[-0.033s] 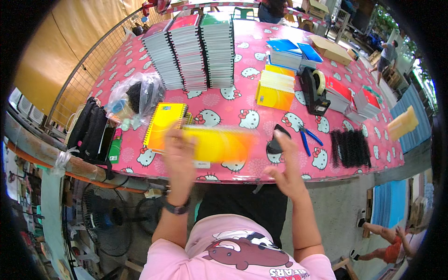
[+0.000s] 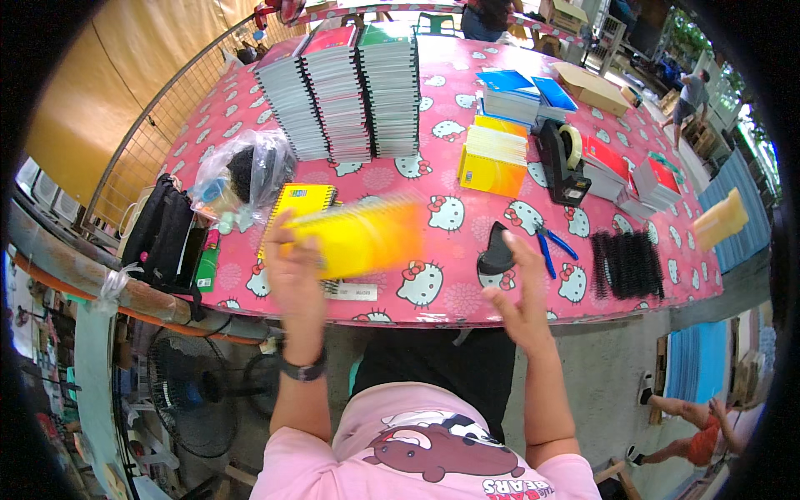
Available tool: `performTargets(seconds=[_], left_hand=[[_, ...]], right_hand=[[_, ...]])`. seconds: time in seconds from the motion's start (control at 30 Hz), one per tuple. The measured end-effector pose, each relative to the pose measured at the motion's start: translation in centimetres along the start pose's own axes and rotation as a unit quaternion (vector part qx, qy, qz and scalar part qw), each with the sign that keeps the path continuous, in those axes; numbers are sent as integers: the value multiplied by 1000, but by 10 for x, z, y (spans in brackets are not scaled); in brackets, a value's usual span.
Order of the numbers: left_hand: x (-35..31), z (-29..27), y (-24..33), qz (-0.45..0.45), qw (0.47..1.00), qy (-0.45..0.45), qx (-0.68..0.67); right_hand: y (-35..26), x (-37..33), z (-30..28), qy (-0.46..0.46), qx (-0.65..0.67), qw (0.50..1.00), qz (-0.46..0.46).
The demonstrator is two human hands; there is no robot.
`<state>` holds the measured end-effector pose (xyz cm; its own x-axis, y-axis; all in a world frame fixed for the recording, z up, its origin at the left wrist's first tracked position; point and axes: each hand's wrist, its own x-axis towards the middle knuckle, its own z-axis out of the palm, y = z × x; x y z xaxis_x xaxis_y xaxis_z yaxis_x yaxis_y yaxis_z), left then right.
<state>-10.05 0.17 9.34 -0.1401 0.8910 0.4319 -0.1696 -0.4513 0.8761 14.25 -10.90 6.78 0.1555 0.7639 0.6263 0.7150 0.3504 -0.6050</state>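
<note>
From my head, just this side of the pink table [image 2: 483,208], my fisheye looks down and forward across it, near enough that my shirt [image 2: 450,450] shows before the table's near edge.

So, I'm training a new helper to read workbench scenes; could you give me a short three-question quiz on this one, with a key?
1. Which hand holds the blurred yellow notebook?
2. True or false: the blue-handled tool lies on the pink-covered table, to the left of the black coils.
3. How many tall stacks of notebooks stand side by side at the back left of the table?

Key:
1. The left hand; the right hand is open and holds nothing.
2. True.
3. Three.
</note>
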Motion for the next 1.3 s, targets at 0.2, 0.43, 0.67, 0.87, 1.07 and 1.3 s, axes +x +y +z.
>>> performTargets(seconds=[0.2, 0.43, 0.67, 0.87, 1.07, 1.3], left_hand=[[23, -74, -24, 37, 890, 50, 451], [33, -79, -28, 270, 805, 38, 526], [29, -41, -8, 91, 719, -197, 660], [38, -63, -22, 98, 789, -171, 582], [41, -60, -12, 52, 847, -173, 500], [40, -75, -33, 159, 882, -110, 429]], right_hand=[[64, -39, 6, -8, -63, 991, 114], [105, -63, 18, 39, -103, 987, 118], [114, -73, 19, 47, -124, 981, 142], [113, -73, 20, 42, -122, 981, 143], [116, -75, 20, 55, -113, 980, 153], [108, -73, 21, 75, -113, 978, 159]])
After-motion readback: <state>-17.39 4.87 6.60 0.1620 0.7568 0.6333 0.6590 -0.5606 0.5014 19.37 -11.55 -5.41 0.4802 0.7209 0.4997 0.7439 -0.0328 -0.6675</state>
